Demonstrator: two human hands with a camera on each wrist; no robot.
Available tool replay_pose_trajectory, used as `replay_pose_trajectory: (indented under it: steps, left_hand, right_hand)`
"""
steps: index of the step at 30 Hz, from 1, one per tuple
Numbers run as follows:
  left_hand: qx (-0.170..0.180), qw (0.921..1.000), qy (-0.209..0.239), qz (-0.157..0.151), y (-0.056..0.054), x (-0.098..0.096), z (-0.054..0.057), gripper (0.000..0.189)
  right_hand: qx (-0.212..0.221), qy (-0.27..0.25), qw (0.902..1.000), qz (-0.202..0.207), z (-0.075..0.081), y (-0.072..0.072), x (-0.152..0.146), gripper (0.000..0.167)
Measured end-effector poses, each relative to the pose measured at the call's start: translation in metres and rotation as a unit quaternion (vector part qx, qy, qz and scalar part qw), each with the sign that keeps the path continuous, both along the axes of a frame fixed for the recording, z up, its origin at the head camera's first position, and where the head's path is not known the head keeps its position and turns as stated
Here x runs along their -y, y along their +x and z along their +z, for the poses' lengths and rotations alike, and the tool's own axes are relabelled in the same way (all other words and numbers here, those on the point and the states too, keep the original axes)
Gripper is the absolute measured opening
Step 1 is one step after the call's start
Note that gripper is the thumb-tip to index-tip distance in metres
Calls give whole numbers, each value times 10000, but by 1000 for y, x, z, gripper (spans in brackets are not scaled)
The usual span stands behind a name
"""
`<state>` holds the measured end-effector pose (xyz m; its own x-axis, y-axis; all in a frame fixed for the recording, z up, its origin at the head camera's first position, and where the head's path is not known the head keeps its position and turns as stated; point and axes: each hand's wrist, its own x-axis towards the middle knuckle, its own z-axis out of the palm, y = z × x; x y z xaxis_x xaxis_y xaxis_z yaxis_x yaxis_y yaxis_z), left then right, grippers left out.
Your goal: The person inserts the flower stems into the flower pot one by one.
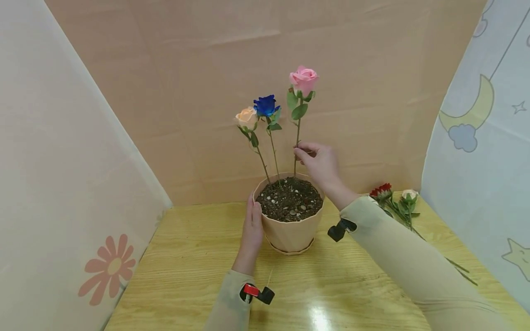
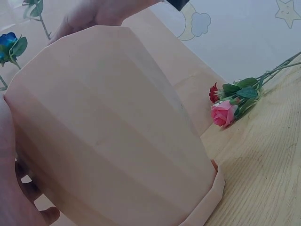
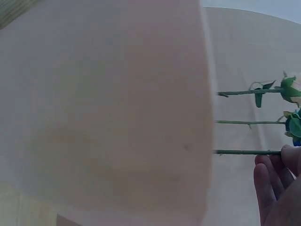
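A peach-coloured flowerpot (image 1: pixel 290 235) filled with dark soil (image 1: pixel 285 202) stands on its saucer. Against the pot's left wall rests my left hand (image 1: pixel 251 225), its fingers extended along the side. My right hand (image 1: pixel 323 166) pinches the stem of a pink rose (image 1: pixel 304 80) between thumb and fingertips, above the back of the pot. That stem reaches down to the soil; the right wrist view shows the same pinch on the stem (image 3: pixel 247 152). Left of it, a blue rose (image 1: pixel 266 105) and a peach rose (image 1: pixel 247 117) stand in the soil, the peach one leaning left.
On the wooden table (image 1: pixel 198 257), to the right, lie a red flower (image 1: pixel 382 190) and a pale rose (image 1: pixel 410 195) with long stems, partly behind my right sleeve. The left wrist view shows a pink rose (image 2: pixel 224 113) lying there. Cloth walls enclose the back and sides.
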<state>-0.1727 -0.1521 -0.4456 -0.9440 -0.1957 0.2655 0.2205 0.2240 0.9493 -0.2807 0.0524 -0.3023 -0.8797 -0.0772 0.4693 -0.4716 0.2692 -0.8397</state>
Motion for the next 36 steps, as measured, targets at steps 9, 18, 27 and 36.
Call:
replay_pose_trajectory:
  steps: [9, 18, 27, 36]
  left_hand:
    - [59, 10000, 40, -13, 0, -1, 0, 69]
    - [65, 9999, 84, -35, -2, -1, -2, 65]
    - [39, 10000, 82, -9, -2, -1, 0, 67]
    - [88, 9999, 110, 27, -2, -2, -1, 62]
  right_hand:
    - [-82, 227, 9996, -141, -21, -8, 12, 22]
    - [-96, 494, 9986, -162, -38, -12, 14, 23]
    - [-257, 1028, 9942, -174, -40, -11, 13, 22]
    - [-90, 1383, 9900, -272, -40, -9, 13, 23]
